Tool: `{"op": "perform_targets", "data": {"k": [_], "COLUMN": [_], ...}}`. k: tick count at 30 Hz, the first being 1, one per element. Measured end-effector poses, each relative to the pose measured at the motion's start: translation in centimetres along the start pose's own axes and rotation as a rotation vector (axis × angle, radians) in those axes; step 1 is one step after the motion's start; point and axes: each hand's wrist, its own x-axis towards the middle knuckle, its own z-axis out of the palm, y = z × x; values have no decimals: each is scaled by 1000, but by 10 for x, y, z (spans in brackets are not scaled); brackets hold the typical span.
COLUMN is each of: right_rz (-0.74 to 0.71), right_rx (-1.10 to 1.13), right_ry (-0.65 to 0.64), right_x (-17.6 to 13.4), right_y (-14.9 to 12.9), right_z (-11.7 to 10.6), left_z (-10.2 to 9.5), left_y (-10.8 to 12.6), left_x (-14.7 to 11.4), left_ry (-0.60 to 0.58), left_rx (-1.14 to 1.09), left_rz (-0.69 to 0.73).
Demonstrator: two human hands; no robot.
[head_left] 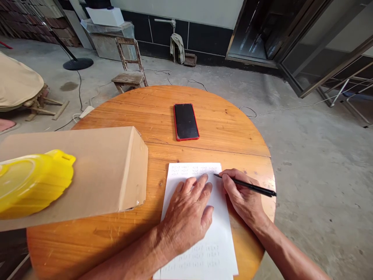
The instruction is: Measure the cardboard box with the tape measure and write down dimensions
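Note:
White sheets of paper [223, 229] lie on the round wooden table, with rows of small handwriting at the top and bottom. Pressed on the middle of the top sheet is my left hand [189, 210], palm down with its fingers a little apart. My right hand [243, 194] grips a black pen [253, 187] at the sheet's right edge. The pen's tip points left, close to the end of the written rows near the top. Whether the tip touches the paper I cannot tell.
A phone [186, 121] in a red case lies beyond the paper on the table [227, 128]. At the left a cardboard box [99, 171] carries a yellow plastic object [37, 182]. Behind the table stand a wooden chair [129, 77] and a round black stand base [78, 63]; cables cross the concrete floor.

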Motion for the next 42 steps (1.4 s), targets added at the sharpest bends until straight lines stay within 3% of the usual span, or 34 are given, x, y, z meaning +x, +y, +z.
{"op": "perform_targets", "data": {"k": [12,19,42], "right_rz": [4,79,87], "right_rx": [3,144,73], "right_ry": [4,38,36], "right_x": [2,-1,1], "right_y": [-1,-2,-1], "right_z": [1,-2,0], "left_z": [1,0,-1], "left_y": [1,0,0], "left_x": [-1,0,0], "left_ry": [3,-2,-1], "left_rx": [2,3,9], "left_rz": [2,-2,0]}}
